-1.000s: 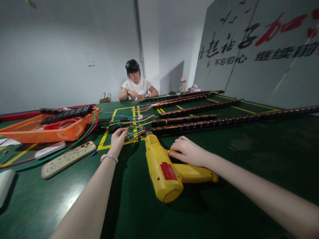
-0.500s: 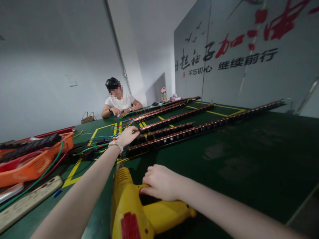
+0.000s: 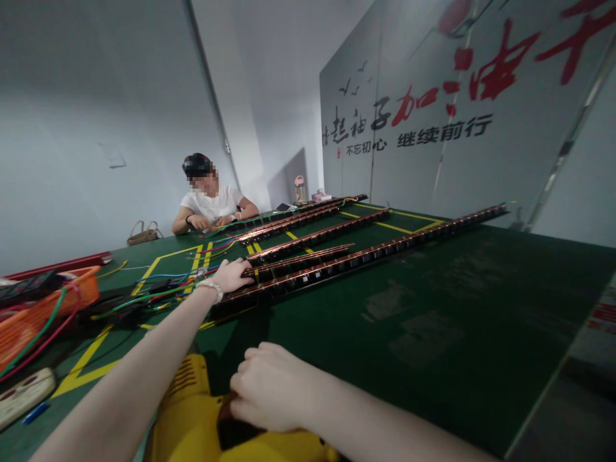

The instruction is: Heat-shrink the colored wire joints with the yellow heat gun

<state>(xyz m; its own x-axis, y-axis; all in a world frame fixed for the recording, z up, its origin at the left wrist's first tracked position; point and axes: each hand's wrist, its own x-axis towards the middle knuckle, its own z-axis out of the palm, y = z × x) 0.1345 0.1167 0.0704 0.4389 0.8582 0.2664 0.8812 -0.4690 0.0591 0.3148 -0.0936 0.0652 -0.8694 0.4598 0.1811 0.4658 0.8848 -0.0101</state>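
Now my right hand (image 3: 274,391) curls fingers round the yellow heat gun (image 3: 187,410) beneath; rigid, likely hefty, best held by its handle; left hand (image 3: 231,274) rests flat, fingers together, on the socket strip (image 3: 298,260) ahead.

The left hand (image 3: 231,274) now lies farther up the tabletop, off the coloured wires (image 3: 158,289) and onto the near end of a long socket strip (image 3: 337,266). The right hand (image 3: 269,388) now curls tighter around the yellow heat gun (image 3: 187,410).
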